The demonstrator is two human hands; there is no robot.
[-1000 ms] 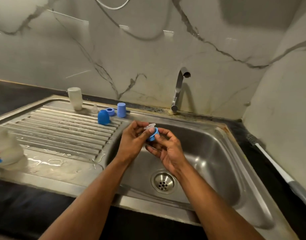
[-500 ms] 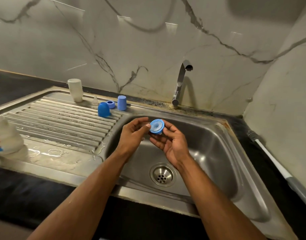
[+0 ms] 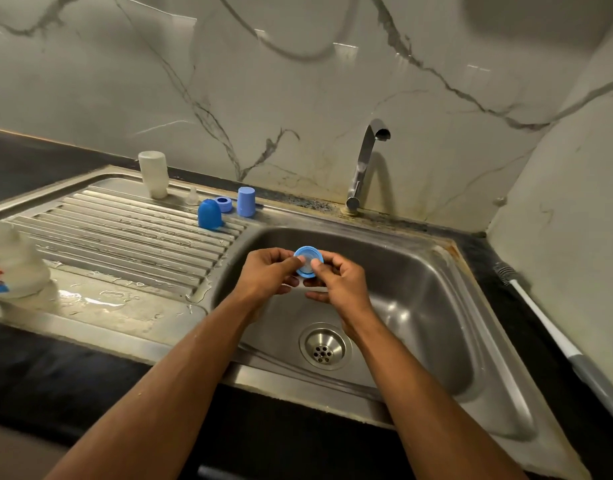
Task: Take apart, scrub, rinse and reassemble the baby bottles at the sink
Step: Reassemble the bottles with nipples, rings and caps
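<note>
Both thumbs pinch the blue ring point(image 3: 308, 260) with fingers behind: left hand point(image 3: 268, 273) at 9 o'clock, right hand point(image 3: 336, 284) at 3 o'clock; I would press the teat through evenly over the sink point(image 3: 436, 289).

Grey-veined marble wall point(image 3: 298, 98) behind black countertop point(image 3: 38, 368), dim warm light.

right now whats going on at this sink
A person holds a blue bottle collar over the sink basin, pinching it with the left hand and right hand. The tap is off. Other blue caps and an upturned bottle stand on the wet drainboard.
</note>
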